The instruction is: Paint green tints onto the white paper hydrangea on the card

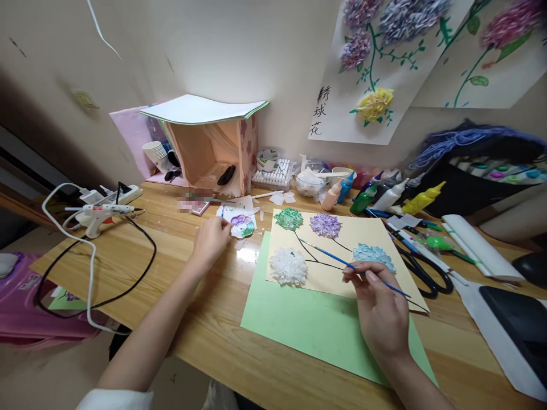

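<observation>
My right hand (380,307) grips a thin blue paintbrush (327,252), its tip pointing left over a cream sheet (329,279). On that sheet are green (288,218), purple (325,225), light blue (374,257) and white (288,266) paper flowers, with dark stem lines between them. A larger green sheet (299,319) lies underneath. At the left, my left hand (212,236) has its fingers pinched at the edge of a small flower-shaped paint palette (243,226) holding purple and green paint. The fingertips are partly hidden.
A glue gun (96,219) and looped cables lie at the left. Behind stand a fabric-lined box (213,148), a white rack (276,173) and paint bottles (365,196). Black scissors (427,276), pens and a white roll (482,247) crowd the right. Flower pictures (380,74) hang on the wall.
</observation>
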A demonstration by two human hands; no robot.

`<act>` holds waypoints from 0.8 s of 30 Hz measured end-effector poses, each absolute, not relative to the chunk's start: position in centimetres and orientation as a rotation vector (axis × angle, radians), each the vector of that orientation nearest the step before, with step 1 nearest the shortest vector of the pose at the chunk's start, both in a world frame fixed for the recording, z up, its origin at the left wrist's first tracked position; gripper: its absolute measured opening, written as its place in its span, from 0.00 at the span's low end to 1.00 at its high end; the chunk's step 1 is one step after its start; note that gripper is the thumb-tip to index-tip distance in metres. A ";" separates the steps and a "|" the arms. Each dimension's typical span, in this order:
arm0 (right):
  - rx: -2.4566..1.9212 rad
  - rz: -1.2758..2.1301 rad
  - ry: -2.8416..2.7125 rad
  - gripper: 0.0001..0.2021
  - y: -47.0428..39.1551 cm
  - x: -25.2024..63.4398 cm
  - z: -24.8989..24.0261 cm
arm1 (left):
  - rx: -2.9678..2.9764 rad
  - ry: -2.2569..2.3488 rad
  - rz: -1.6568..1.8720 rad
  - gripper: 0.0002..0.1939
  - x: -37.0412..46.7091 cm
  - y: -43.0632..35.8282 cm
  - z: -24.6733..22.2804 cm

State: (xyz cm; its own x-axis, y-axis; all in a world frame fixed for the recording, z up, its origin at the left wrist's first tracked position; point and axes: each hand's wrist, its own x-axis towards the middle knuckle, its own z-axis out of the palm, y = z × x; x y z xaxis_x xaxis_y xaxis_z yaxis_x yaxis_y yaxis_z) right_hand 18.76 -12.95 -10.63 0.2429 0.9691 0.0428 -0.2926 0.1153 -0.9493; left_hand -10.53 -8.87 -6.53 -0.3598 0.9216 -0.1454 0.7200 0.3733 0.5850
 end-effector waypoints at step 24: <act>-1.071 1.100 -0.918 0.05 -12.5 18.0 -11.3 | 0.740 1.701 0.993 0.12 -12.2 -5.8 -8.8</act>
State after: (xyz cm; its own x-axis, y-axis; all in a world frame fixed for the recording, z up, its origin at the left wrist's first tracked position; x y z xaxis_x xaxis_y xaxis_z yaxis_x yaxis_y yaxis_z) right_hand 18.02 -12.46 -11.30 0.2195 0.9742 0.0529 -0.2264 0.1036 -0.9685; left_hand -12.16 -5.81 -8.79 -0.3221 0.8352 -0.4458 0.0220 0.4774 0.8784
